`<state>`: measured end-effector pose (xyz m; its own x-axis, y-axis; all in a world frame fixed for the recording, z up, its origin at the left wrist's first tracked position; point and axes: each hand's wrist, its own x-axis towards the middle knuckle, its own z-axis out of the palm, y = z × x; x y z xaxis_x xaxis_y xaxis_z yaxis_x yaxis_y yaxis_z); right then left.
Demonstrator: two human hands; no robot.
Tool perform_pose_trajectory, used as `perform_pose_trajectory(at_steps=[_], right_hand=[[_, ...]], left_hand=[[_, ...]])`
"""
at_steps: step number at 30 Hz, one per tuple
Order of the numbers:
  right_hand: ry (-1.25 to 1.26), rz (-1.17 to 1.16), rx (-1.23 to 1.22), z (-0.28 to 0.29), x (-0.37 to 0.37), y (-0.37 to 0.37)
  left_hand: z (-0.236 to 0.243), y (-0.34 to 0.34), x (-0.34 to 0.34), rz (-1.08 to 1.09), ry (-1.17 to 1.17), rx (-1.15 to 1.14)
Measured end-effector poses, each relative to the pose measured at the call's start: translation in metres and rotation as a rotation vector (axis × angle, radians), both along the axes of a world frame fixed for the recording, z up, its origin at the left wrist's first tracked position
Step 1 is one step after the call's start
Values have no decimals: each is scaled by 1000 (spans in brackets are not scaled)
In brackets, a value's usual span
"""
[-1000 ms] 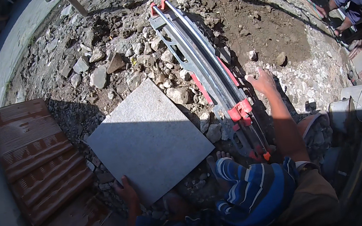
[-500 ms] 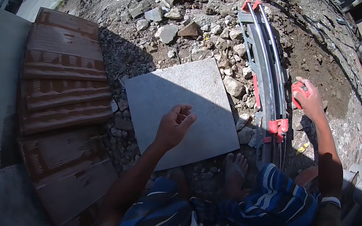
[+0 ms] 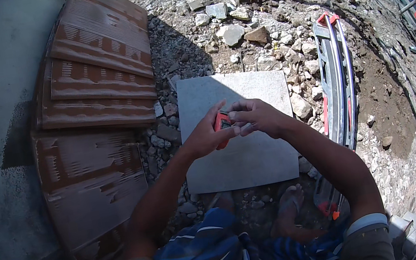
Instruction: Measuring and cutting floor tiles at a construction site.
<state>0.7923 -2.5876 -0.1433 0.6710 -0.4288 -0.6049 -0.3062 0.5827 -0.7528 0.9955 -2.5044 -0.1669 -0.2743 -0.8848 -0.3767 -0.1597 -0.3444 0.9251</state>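
Several brown tiles [image 3: 103,86] lie left; right forearm [image 3: 325,149] partly hides the cutter [image 3: 337,93]

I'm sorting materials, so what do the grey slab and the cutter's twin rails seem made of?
The grey slab looks like matte ceramic or stone: dull, faintly mottled. The twin rails seem polished metal, judging by their bright glints.

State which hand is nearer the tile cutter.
Right. The right hand is left of the tile cutter, over the grey tile; the left hand is farther left.
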Motion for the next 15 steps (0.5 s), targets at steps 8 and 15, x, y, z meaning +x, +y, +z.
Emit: perform_pose_trajectory(at_steps=[8, 15], right_hand=[[-125, -142, -28, -40, 0, 4], [155, -949, 65, -127, -82, -93]], left_hand=[[8, -10, 68, -386, -663, -149], [-14, -92, 159, -253, -1049, 109]])
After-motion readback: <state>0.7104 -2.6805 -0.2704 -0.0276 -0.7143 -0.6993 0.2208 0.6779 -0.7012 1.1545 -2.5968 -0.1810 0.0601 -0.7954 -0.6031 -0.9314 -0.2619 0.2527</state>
